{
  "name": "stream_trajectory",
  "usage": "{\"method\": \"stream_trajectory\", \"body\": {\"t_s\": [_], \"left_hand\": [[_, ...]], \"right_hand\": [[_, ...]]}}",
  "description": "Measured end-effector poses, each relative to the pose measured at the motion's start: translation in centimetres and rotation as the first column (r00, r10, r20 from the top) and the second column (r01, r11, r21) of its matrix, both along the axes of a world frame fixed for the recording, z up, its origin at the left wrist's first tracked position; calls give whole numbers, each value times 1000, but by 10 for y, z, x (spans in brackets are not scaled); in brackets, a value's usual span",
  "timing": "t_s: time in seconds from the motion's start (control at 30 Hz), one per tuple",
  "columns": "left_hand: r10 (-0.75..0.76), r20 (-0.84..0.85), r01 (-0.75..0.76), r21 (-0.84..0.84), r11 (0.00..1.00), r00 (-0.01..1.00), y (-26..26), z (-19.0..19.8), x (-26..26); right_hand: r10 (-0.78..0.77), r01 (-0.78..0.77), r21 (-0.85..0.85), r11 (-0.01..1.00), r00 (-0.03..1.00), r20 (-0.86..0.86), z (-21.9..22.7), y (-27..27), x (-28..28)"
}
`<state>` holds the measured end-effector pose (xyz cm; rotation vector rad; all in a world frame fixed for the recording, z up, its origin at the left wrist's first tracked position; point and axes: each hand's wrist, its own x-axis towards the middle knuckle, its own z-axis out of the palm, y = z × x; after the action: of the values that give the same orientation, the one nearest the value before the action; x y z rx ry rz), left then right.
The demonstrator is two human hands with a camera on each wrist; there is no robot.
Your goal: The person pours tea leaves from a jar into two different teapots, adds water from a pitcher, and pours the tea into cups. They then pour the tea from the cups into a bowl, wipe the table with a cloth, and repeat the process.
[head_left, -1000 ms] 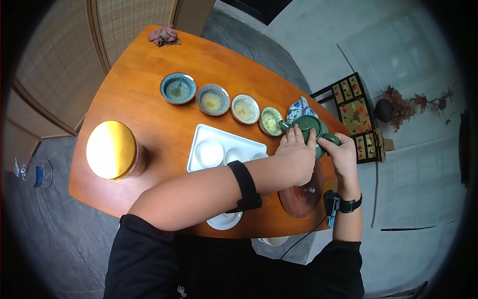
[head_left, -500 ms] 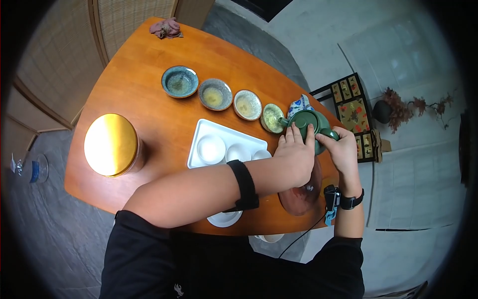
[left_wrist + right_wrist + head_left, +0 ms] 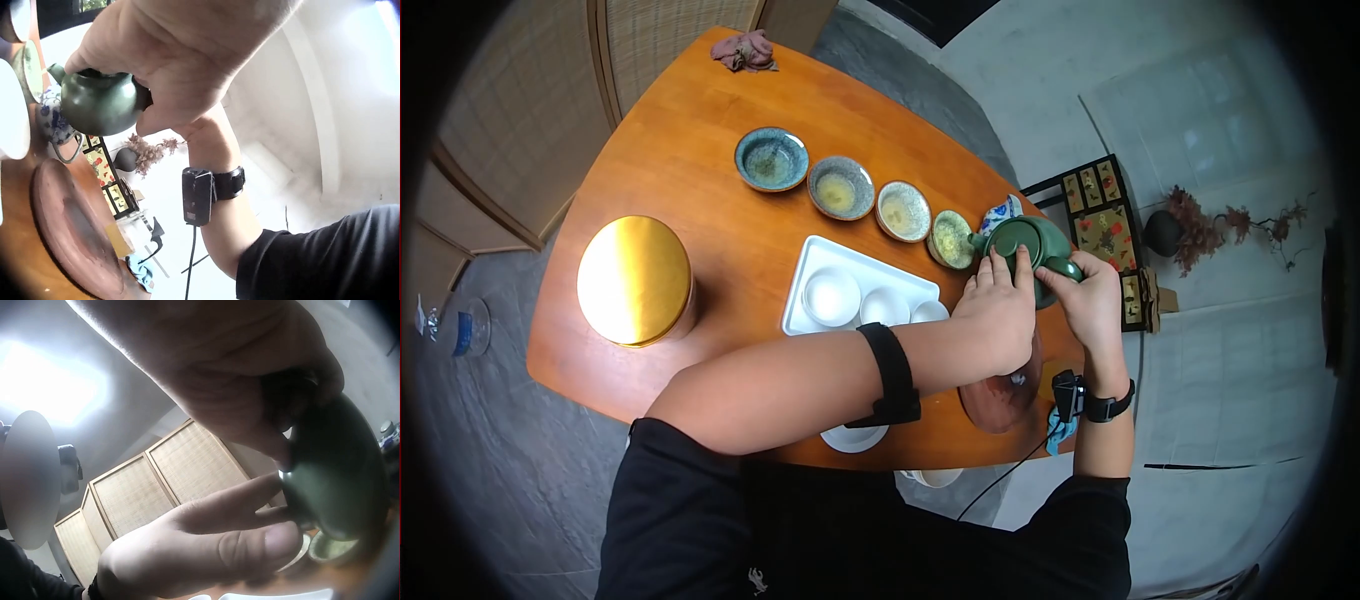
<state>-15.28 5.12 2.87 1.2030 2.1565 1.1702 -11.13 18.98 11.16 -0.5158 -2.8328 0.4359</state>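
A green teapot (image 3: 1050,240) is held above the table's right side, its spout at the right edge of a pale green bowl (image 3: 951,239) with yellowish liquid. My right hand (image 3: 1095,300) grips the teapot's handle. The left hand (image 3: 1000,320) rests its extended fingers on the lid. In the left wrist view the teapot (image 3: 100,103) hangs beside a blue-and-white cup (image 3: 55,119). The right wrist view shows my left hand (image 3: 200,550) with straight fingers against the teapot (image 3: 337,469). Three more bowls, among them a blue one (image 3: 771,159), stand in a row to the left.
A white tray (image 3: 800,318) with white cups lies below the bowls, partly under the left forearm. A gold-lidded canister (image 3: 635,280) stands at left, and a crumpled cloth (image 3: 743,50) at the far edge. A reddish-brown oval board (image 3: 1000,400) lies under the hands.
The head view has shifted slightly, so the tableware appears a little higher and farther right. The hands keep the same hold, and the teapot stays by the pale green bowl.
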Motion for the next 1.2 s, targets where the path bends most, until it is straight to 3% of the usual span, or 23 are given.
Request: {"method": "stream_trajectory", "body": {"t_s": [0.17, 0.77, 0.97, 1.1, 1.2], "left_hand": [[8, 17, -8, 15, 1000, 1000, -3, 0, 4], [90, 29, -92, 86, 992, 996, -8, 4, 18], [72, -169, -60, 73, 996, 983, -3, -8, 9], [-32, -285, 9, -80, 997, 958, 2, 6, 8], [-34, -445, 45, 14, 999, 895, 6, 23, 14]], "right_hand": [[23, -24, 101, 995, 1000, 5, 6, -6, 0], [140, -129, 168, 977, 989, -52, 7, -18, 6], [-135, 101, -224, 969, 981, -142, -23, -2, 26], [-281, 85, -578, 812, 924, -260, -52, 13, 51], [-372, 15, -719, 695, 864, -341, -54, 22, 73]]}}
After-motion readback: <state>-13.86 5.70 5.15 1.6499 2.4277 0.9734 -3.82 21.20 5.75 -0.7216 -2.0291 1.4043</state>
